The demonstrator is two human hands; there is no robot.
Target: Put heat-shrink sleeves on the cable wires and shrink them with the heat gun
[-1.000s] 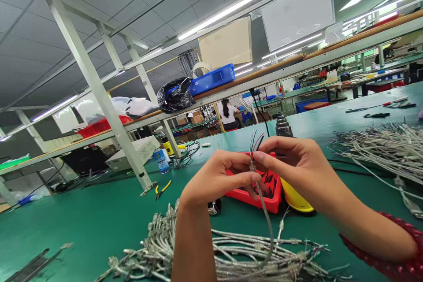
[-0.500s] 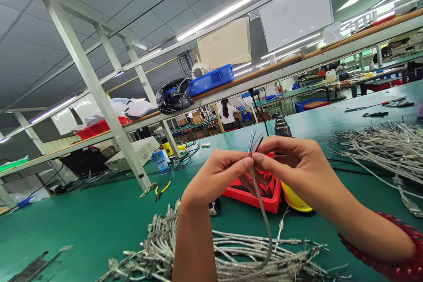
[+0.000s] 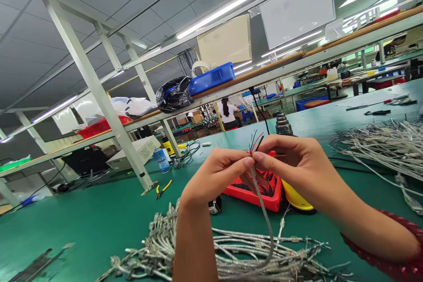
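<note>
My left hand (image 3: 218, 172) pinches a grey shielded cable (image 3: 265, 213) near its stripped end, where thin white, blue, red and black wires (image 3: 253, 143) fan upward. My right hand (image 3: 294, 158) has thumb and forefinger closed at the same spot, with a short black piece (image 3: 260, 142) between its fingers beside the wires. The fingertips of both hands nearly touch. Behind them sits a red tray (image 3: 271, 202) with small black pieces in it. Below lies a bundle of grey cables (image 3: 244, 255), its connectors (image 3: 161, 229) toward the left.
A yellow round object (image 3: 299, 198) stands right of the tray. Yellow-handled pliers (image 3: 163, 189) and a blue can (image 3: 161, 160) are left. Another cable pile (image 3: 386, 145) lies right. A metal post (image 3: 99, 92) rises at left; a person (image 3: 228, 113) sits far behind.
The view has shifted very slightly. Both hands keep their pinch at the cable end, with almost no visible movement.
</note>
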